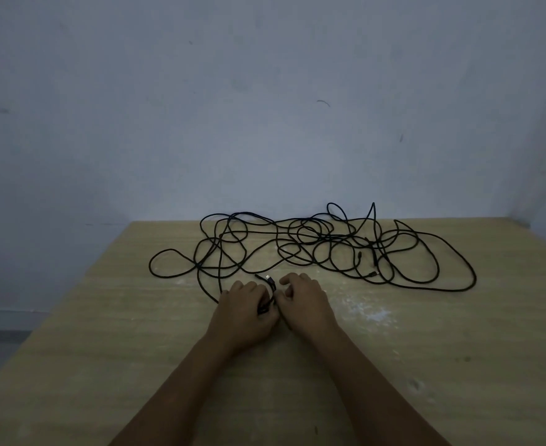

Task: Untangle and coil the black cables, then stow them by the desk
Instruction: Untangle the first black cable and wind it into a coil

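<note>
Two bare forearms reach in from the near edge over a pale wood-grain tabletop (458,333). The left hand (245,312) lies knuckles up near the middle of the tabletop, its fingers curled round a small gathered bunch of black cable at the near end of the tangle. The right hand (303,300) sits just beside it, touching it at the thumb side; its fingers (292,280) are bent, and the thumb and forefinger seem to pinch the same bunch, though the grip itself is partly hidden. A plug end (267,277) with a light tip pokes out just beyond the two hands.

Farther back, the black cables (329,249) sprawl in a loose tangle of overlapping loops across the far half of the tabletop, one loop running out left and a wide one sweeping right. A whitish smear (368,312) marks the wood right of the hands. Behind stands a plain bluish wall (265,107).
</note>
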